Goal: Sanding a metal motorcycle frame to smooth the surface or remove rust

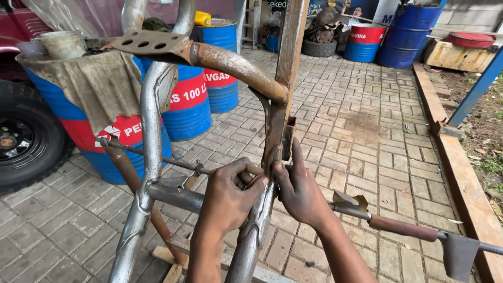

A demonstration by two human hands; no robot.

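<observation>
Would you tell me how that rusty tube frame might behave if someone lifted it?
The rusty tube frame is welded steel, so probably stiff and heavy. Its rust likely gives grip. Both the left hand and right hand steady it; it may tip.

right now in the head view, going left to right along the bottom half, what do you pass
black car tyre → bare steel frame tube → left hand → rusty upright frame bar → right hand → rusty rod with a flat plate end → wooden kerb beam
</observation>
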